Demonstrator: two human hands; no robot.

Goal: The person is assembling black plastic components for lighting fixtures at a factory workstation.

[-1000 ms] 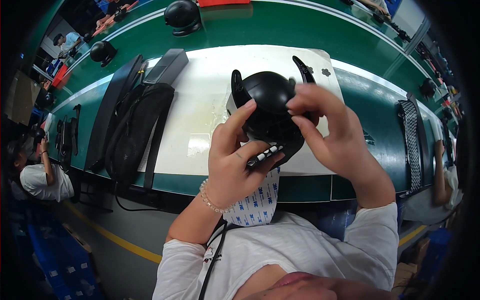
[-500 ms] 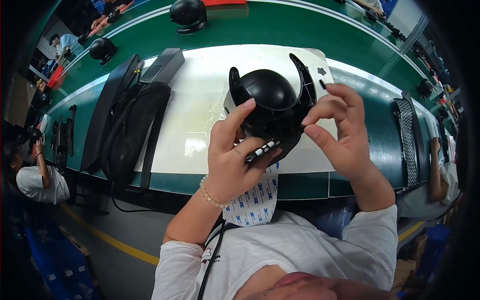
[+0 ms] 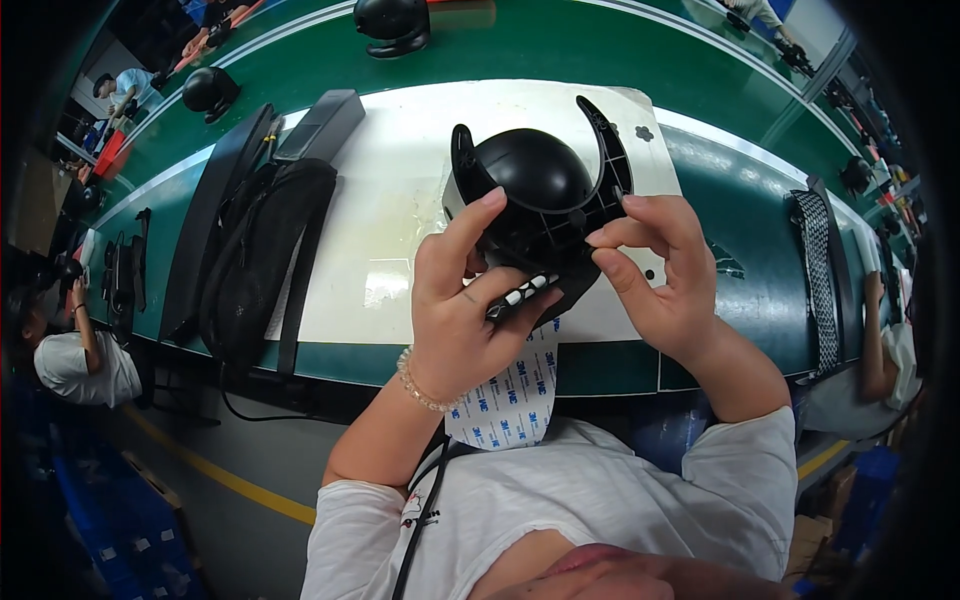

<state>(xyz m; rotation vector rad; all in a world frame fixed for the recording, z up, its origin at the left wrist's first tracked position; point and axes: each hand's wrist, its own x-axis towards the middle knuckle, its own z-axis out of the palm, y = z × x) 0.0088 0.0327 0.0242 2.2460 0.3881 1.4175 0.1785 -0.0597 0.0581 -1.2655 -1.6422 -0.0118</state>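
My left hand [image 3: 455,305] is wrapped around a glossy black domed plastic housing [image 3: 535,165] with two curved, ribbed horns, its index finger lying on the left side. Between the lower fingers of that hand sits a strip with black and white patches [image 3: 523,294]. A white backing sheet [image 3: 505,405] with blue print hangs below the hand. At the housing's lower right edge, my right hand [image 3: 665,265] pinches a small dark piece between thumb and finger. Another small dark piece [image 3: 618,195] shows at an upper fingertip of the same hand.
A white mat [image 3: 350,270] covers part of the green bench. To the left lie a black mesh bag [image 3: 270,240] and a grey-black box [image 3: 325,125]. Black domed units [image 3: 392,25] stand on the far green belt. A checkered strap [image 3: 815,270] lies right; co-workers sit on both sides.
My right hand has moved left and slightly down, bringing its pinch against the housing's right edge. The left hand keeps its hold, while the view has shifted a little.
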